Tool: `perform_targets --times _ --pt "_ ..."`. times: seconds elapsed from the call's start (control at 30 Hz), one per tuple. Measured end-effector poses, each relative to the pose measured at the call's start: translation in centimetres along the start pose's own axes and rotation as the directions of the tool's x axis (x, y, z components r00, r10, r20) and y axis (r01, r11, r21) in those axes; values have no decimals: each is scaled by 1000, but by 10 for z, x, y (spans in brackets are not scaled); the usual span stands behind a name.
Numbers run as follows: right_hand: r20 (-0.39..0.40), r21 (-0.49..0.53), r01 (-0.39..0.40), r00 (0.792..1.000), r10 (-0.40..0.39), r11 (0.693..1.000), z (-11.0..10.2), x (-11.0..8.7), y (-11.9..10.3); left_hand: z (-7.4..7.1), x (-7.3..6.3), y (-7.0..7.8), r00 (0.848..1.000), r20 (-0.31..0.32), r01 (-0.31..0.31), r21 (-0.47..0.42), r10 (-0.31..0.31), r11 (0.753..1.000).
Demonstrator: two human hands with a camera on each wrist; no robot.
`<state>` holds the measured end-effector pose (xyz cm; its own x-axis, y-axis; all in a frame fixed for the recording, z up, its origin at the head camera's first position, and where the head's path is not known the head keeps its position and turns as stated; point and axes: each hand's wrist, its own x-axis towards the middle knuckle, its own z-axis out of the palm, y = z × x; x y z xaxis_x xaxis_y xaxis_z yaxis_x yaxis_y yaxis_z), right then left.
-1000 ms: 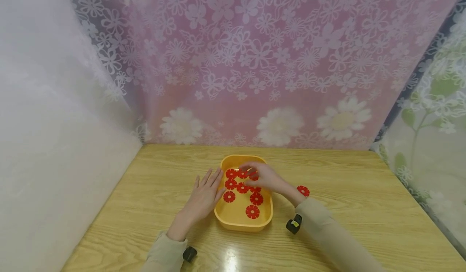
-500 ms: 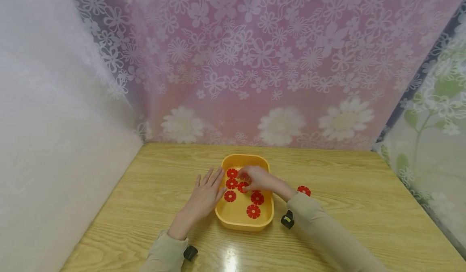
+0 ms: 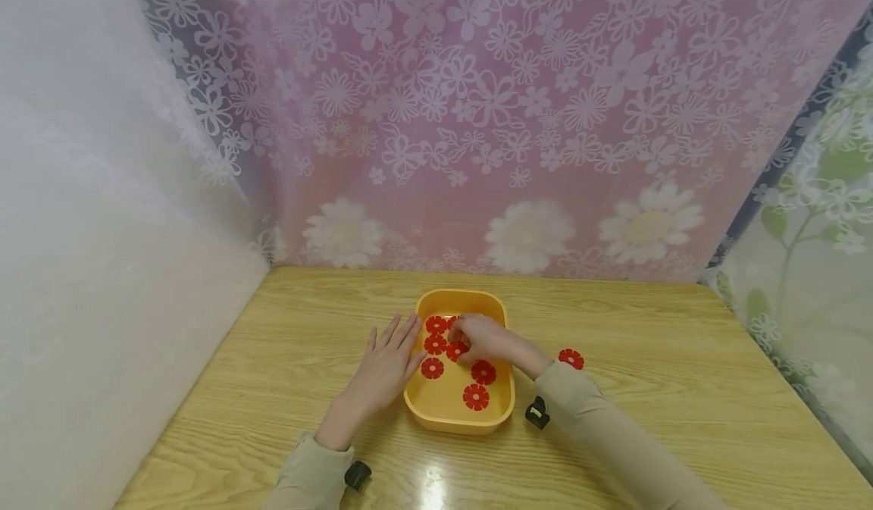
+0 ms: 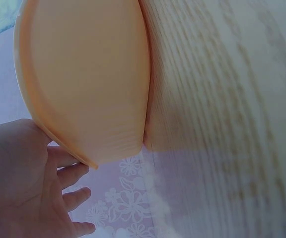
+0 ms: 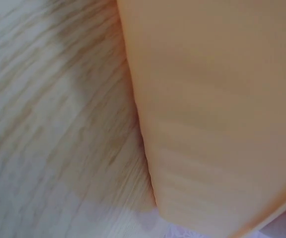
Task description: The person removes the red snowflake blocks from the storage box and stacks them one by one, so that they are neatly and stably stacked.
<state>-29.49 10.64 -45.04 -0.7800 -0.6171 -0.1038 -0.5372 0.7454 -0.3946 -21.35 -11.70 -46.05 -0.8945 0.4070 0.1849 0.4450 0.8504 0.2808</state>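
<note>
The yellow tray (image 3: 458, 424) sits on the wooden table (image 3: 273, 366), at the lower middle of the head view. The left hand (image 3: 384, 370) lies along the tray's left rim, fingers straight and slightly spread; in the left wrist view it touches the rim at lower left. The right hand (image 3: 486, 337) reaches over the right rim into the tray, fingers curled down among the red discs (image 3: 432, 367); whether they pinch one cannot be told.

Three discs form a column at the tray's left, two show partly by the right hand's fingers, and two lie lower right, one below the other. A loose disc (image 3: 571, 358) lies on the table right of the tray, just above the right sleeve (image 3: 580, 396). A pink flowered curtain (image 3: 443, 116) fills the upper frame.
</note>
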Motion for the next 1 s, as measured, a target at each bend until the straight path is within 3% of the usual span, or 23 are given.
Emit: perform_targets --times 0.23,0.6,1.0 --pt "18 -12 -20 1000 21 1000 2 0 -1 1 0 0 1000 -8 -3 8 3 1000" --pt "-21 -6 30 999 -30 1000 2 -1 1 -1 0 2 1000 -2 9 -6 -9 1000" --pt "-142 30 122 983 -117 992 -7 -15 -4 1 0 2 1000 -23 0 -6 0 1000"
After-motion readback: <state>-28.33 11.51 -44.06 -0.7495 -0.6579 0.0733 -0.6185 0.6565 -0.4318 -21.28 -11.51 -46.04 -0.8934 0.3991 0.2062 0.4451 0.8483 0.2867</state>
